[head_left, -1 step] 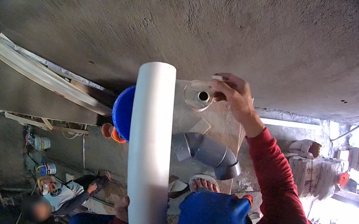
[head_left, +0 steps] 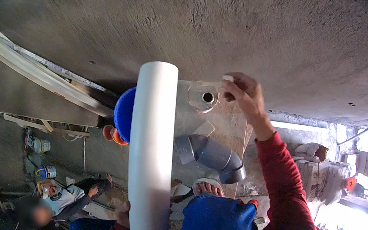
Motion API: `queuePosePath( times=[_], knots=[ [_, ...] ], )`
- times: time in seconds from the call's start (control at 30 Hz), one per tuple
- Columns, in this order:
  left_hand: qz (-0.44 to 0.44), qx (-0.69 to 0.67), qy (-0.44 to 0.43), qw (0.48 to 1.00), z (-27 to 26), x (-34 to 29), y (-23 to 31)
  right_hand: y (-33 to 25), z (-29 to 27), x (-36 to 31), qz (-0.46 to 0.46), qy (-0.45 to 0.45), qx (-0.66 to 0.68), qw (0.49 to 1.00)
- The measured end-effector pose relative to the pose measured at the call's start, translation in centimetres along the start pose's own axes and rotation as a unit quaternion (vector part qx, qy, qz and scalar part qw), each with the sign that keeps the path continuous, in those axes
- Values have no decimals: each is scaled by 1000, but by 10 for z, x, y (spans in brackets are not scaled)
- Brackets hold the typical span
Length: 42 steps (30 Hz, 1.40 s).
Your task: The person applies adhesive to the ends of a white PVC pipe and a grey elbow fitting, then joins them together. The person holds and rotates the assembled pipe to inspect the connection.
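Observation:
A long white plastic pipe [head_left: 150,158] stretches from the lower edge up toward the wall. My left hand [head_left: 122,213] is closed around its near part, and the pipe hides some of the fingers. My right hand [head_left: 247,96] pinches a small white piece [head_left: 228,78] whose kind I cannot make out. Just left of that hand is a pale round fitting [head_left: 195,98] with a dark round hole in it, apart from the fingers. A grey pipe elbow [head_left: 213,156] lies nearer to me, to the right of the white pipe.
Behind the white pipe stands a blue bucket [head_left: 124,113], with orange pipe ends [head_left: 109,132] beside it. Boards [head_left: 50,77] lie at left. Another person [head_left: 67,195] sits lower left, near small buckets [head_left: 46,172]. Stacked sacks [head_left: 325,178] stand at right. A rough wall [head_left: 198,26] rises ahead.
My right hand has moved slightly to the right with the small white piece, away from the round fitting. The white pipe appears slightly further left, still in my left hand.

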<state>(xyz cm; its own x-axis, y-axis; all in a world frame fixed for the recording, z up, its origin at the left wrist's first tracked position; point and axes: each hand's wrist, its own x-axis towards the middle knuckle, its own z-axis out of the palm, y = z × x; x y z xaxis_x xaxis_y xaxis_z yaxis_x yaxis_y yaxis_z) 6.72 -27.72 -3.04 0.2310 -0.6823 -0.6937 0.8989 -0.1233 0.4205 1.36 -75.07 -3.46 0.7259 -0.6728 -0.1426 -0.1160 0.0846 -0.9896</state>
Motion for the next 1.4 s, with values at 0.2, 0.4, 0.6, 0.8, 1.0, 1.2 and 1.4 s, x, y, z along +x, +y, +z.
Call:
queuePosePath(
  times=[0.2, 0.4, 0.6, 0.8, 1.0, 1.2, 1.4],
  knots=[
    [-7, 8, -15, 1000, 2, 6, 1, -4, -22, 1, -221, 14, -365, 904],
    [-12, 8, -17, 1000, 0, 3, -2, 13, 6, 16, -279, -85, -483, 826],
    [-3, 0, -13, 1000, -12, -4, -5, 46, 30, 35, -208, -175, -571, 774],
    [-3, -9, -12, 1000, -17, -8, -10, 87, 6, 0, -268, -66, -491, 827],
    [-5, -11, -19, 1000, -20, -5, -11, 122, -21, -52, -257, 36, -411, 874],
    [12, -12, -23, 1000, -21, -4, -8, 102, -14, -24, -258, -15, -451, 854],
    [0, -24, -30, 999, -35, -4, -16, 50, 17, 21, -195, -153, -563, 788]
  ],
)
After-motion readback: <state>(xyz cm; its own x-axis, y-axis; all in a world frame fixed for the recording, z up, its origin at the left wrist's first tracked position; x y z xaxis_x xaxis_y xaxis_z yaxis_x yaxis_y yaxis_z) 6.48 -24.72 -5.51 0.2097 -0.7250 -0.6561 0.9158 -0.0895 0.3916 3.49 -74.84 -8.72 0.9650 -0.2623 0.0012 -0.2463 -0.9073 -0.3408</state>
